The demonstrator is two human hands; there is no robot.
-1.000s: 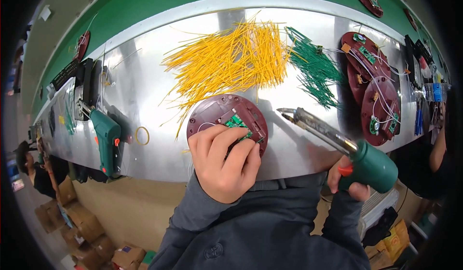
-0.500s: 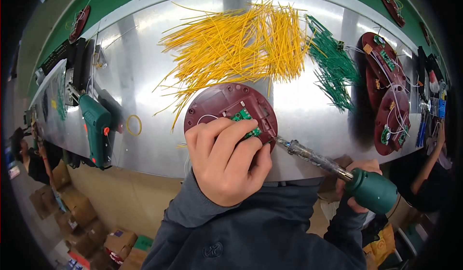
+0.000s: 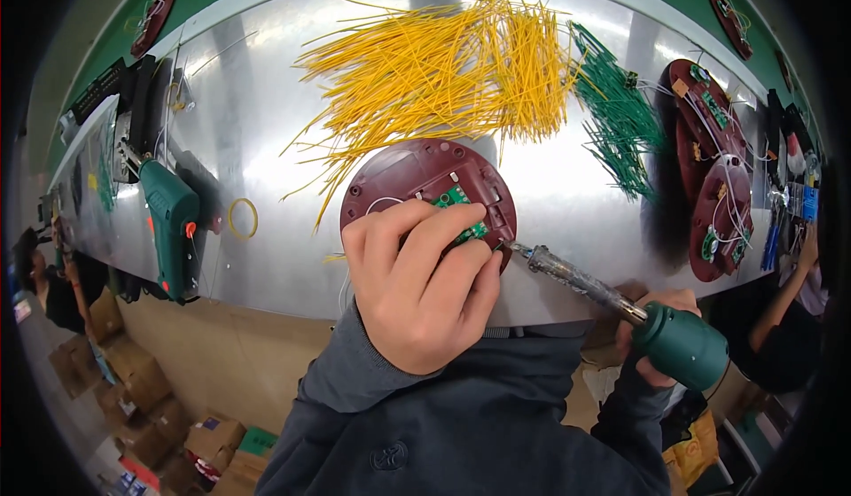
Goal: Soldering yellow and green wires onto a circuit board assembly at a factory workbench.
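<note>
A round maroon plastic housing (image 3: 390, 172) lies on the metal bench in front of me, with a small green circuit board (image 3: 454, 198) in it. My left hand (image 3: 417, 283) rests over its near side, fingers curled and pressed onto the board and housing; what sits under the fingertips is hidden. My right hand (image 3: 671, 305) grips a soldering iron (image 3: 585, 285) by its dark green handle. The iron's tip meets the housing's right edge, close to my left thumb and forefinger. A thin white wire curves out beside the left hand.
Beyond the housing lie a spread of yellow wires (image 3: 434, 70) and a bundle of green wires (image 3: 620, 115). More maroon housings (image 3: 709, 186) with boards are stacked at right. A green pistol-shaped tool (image 3: 168, 212) and a yellow ring (image 3: 242, 218) sit at left. Other people work at both sides.
The view has shifted slightly. My left hand still presses on the housing, and the soldering iron stays with its tip at the housing's right edge.
</note>
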